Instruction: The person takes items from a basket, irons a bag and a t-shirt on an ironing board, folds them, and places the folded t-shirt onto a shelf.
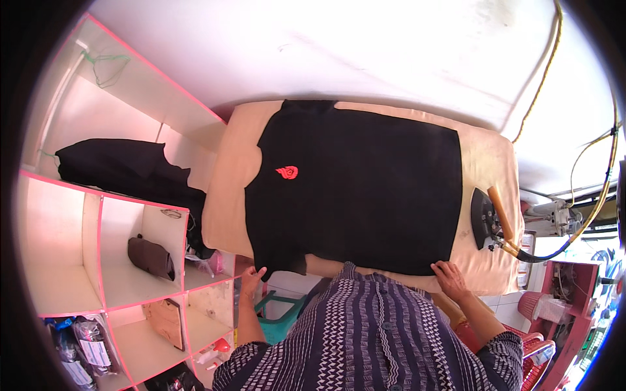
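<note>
The left hand (pixel 252 280) pinched the near-left sleeve edge (pixel 282 264) and the right hand (pixel 451 280) the near-right hem corner (pixel 427 268) of a black shirt (pixel 365 189) spread across the padded tabletop (pixel 227 202), seemingly light, soft cloth, apt to crease, best held by its edges.

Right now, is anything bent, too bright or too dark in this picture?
In the head view, fisheye distortion seemingly bows the padded table and the corners go black; the white wall is nearly washed out; the black garment shows little fabric detail; bluish glare streaks the lower right rim.
</note>
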### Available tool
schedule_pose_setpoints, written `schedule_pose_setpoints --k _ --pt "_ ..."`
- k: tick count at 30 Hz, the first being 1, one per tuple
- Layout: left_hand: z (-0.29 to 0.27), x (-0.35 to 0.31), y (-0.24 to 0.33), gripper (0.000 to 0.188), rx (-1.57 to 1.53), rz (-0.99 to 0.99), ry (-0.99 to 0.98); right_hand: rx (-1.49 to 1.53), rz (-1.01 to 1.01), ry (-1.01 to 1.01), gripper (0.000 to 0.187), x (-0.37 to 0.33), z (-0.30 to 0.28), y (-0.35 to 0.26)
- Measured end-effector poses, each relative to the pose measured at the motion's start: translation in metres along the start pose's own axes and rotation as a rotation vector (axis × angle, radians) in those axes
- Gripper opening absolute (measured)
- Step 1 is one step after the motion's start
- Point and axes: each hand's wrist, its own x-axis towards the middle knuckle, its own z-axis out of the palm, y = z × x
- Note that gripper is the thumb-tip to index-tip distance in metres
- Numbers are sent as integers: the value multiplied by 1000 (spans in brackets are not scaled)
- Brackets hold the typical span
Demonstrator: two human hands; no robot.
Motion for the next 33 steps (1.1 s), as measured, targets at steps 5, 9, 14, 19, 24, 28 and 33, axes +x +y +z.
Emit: schedule_pose_setpoints --k 5,9,14,19,24,28,33 --pt "-52 3 49 29 -357 214 -20 231 218 168 23 20 -17 -4" --pt "-113 21 143 46 -571 128 -162 670 575 212 10 47 -21 39" --pt "-109 126 247 46 -977 362 -260 1104 738 276 25 108 -38 107" --pt "-87 196 255 31 -445 284 -70 1309 977 459 50 142 -26 123" --pt "-65 218 189 32 166 250 17 1277 889 394 59 119 -24 106" --pt "-59 222 169 34 188 347 -23 1275 848 300 43 114 -33 96" --pt "-62 212 186 30 -251 69 -88 1227 830 302 43 107 -17 110"
